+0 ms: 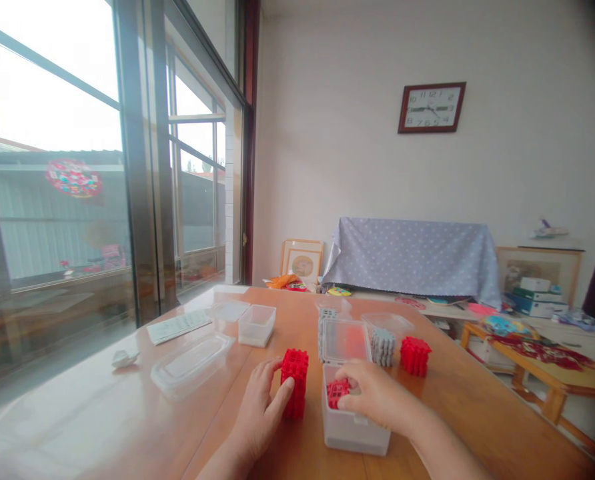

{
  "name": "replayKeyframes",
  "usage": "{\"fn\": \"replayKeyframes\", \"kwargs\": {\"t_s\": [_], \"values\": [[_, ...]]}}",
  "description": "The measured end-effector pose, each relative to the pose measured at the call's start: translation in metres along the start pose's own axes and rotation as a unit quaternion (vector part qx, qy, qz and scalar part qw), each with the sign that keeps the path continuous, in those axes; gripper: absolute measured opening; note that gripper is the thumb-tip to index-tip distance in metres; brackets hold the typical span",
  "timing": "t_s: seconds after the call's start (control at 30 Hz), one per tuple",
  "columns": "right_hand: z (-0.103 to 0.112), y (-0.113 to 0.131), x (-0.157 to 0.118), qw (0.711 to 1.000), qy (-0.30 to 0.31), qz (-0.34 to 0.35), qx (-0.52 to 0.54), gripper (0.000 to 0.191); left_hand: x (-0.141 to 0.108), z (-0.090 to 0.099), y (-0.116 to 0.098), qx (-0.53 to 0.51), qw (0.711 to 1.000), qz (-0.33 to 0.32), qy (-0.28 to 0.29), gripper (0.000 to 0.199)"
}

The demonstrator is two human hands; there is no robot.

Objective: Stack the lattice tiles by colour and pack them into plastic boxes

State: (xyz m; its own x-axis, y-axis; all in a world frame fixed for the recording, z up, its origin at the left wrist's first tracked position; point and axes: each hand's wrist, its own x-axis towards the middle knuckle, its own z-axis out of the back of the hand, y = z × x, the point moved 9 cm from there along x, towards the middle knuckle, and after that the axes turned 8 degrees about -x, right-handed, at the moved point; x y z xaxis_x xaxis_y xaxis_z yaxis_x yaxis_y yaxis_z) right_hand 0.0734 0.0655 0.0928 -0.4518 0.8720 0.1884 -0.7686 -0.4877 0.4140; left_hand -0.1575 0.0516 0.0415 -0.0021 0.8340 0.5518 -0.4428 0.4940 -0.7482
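My left hand (261, 407), part-curled with its thumb in front, holds a tall red stack (294, 383) upright on the worktop (217, 420). Just to its right, my right hand (375, 393) is closed in a pinch on a red lattice piece (335, 395) at the mouth of the open translucent box (356, 433); two grey stacks stand beyond.

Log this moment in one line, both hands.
left hand: holding tall red stack | right hand: holding red piece at open box
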Motion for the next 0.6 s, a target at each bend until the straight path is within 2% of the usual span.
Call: {"fn": "replayKeyframes", "kwargs": {"t_s": [0.37, 0.47, 0.6], "values": [[-0.004, -0.016, 0.002, 0.999, -0.036, -0.008, 0.020, 0.023, 0.001, -0.001, 0.001, 0.001, 1.000, -0.001, 0.004, 0.038], [0.000, -0.015, 0.003, 0.999, -0.048, -0.005, 0.008, 0.018, 0.001, -0.001, 0.001, 0.000, 1.000, 0.001, 0.006, 0.038], [0.001, -0.007, 0.000, 0.999, -0.032, -0.001, 0.001, 0.024, 0.001, 0.000, -0.001, -0.003, 1.000, 0.001, 0.007, 0.037]]}}
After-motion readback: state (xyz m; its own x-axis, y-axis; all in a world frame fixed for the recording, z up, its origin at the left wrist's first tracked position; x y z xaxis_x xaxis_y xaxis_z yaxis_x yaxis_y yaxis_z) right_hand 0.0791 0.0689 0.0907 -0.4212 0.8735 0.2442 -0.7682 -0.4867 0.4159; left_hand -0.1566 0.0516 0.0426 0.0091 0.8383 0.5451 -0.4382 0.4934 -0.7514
